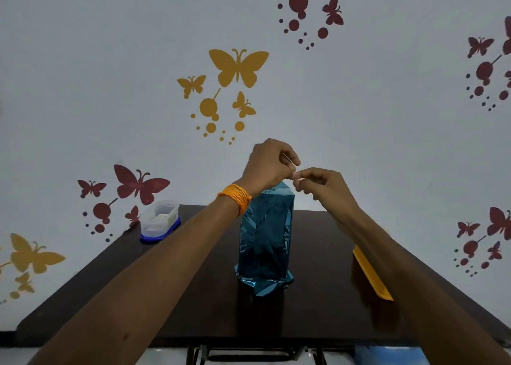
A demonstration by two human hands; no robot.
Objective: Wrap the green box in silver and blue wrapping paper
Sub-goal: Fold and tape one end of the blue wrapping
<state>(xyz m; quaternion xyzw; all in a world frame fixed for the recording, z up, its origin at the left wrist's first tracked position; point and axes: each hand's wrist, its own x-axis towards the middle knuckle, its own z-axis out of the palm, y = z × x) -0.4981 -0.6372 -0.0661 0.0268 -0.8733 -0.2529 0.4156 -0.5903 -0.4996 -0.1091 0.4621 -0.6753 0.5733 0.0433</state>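
Two hands pinch a thin strip (289, 161) just above the tall wrapped box (266, 226).

The wrapped box stands upright in the middle of the dark table (171, 304). Shiny blue paper (265, 283) covers it all and sticks out crumpled at its foot. Just above its top, the left hand (269, 167), with an orange band (236, 198) on the wrist, meets the right hand (325, 183). Both have curled fingers and pinch the thin strip. I cannot tell what the strip is. A plastic tub (159, 221) sits well to the left of the box. A flat yellow thing (372, 273) lies to its right.
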